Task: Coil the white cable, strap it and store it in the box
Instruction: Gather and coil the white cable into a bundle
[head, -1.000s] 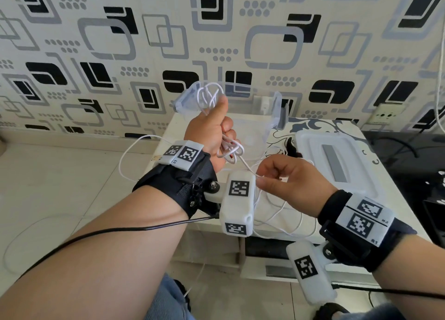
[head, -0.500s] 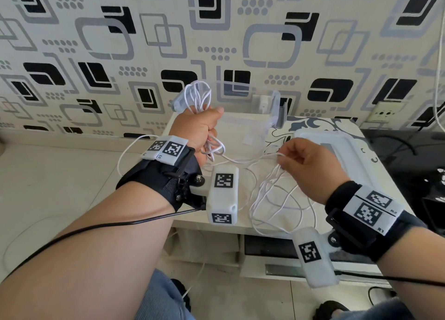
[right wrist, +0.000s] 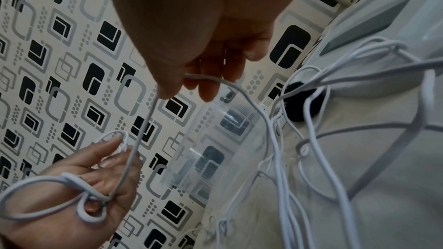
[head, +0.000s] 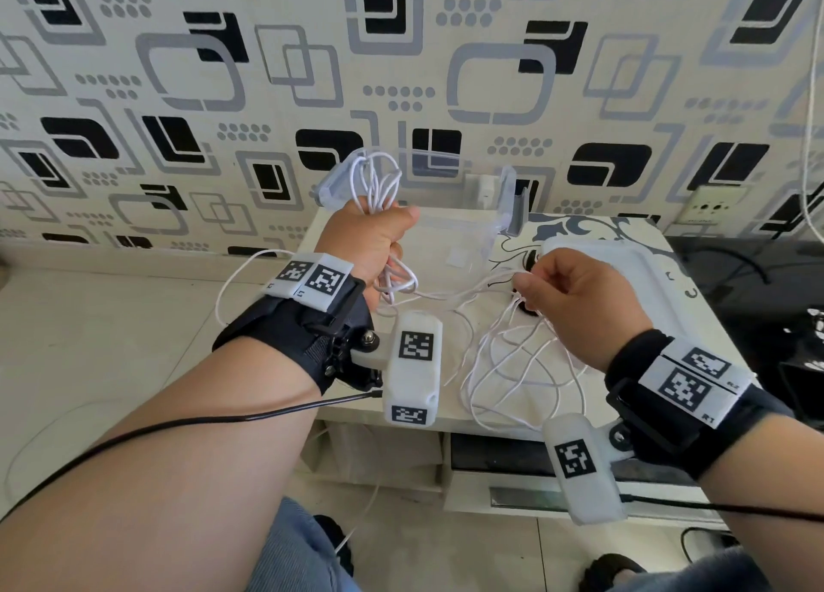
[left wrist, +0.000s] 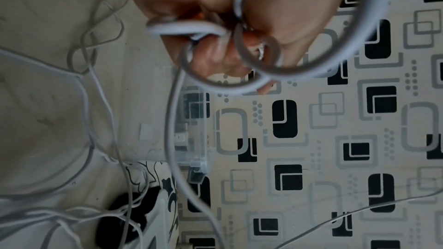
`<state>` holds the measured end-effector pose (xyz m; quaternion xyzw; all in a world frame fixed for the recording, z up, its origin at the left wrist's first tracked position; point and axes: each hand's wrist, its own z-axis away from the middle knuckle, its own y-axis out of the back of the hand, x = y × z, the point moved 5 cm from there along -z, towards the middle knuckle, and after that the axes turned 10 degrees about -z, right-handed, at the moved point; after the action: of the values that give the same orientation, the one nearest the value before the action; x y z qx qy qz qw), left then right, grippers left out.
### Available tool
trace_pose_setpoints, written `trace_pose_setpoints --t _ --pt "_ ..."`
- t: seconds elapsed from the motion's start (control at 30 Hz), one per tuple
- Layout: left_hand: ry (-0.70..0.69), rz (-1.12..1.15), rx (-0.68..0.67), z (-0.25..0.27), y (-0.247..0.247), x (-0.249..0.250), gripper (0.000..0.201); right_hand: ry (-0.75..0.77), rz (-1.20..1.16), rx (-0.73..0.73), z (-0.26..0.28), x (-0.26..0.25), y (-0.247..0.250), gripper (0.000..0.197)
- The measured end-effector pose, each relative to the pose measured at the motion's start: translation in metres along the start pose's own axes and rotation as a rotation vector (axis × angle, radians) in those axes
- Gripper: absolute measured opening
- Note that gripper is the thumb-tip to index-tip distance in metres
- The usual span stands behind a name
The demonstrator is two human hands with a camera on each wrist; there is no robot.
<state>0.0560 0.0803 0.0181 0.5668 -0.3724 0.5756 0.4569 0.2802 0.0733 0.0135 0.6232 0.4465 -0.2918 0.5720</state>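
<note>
Left hand [head: 374, 244] grips coiled white cable [head: 376, 181], right hand [head: 579, 297] pinches strand

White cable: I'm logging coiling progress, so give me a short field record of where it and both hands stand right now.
coiled part: loops of the white cable gripped in the left hand
feeding strand: pinched by the right hand fingers
loose part: tangled slack lying on the table
strap: none visible on the cable
box: clear, open, on the table behind the hands; cable not in it
lid: lies beside the box

Loose white cable [head: 512, 359] loops before box [head: 468, 235]
</note>
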Motion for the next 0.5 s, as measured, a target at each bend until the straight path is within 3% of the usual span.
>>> trace_pose_setpoints --t 0.13,0.27,0.5 --pt "-0.004 -0.042 -0.033 0.001 -0.005 -0.004 0.021 -0.011 -0.181 -0.003 0.002 -0.012 0.000 0.018" --pt "-0.033 -0.077 -0.153 0.008 -0.021 -0.007 0.025 -0.056 -0.323 -0.042 0.004 -0.014 -0.005 0.015" --pt "-0.096 -0.230 -0.311 0.020 -0.043 -0.005 0.051 -0.046 -0.292 0.020 0.006 -0.017 -0.009 0.020"
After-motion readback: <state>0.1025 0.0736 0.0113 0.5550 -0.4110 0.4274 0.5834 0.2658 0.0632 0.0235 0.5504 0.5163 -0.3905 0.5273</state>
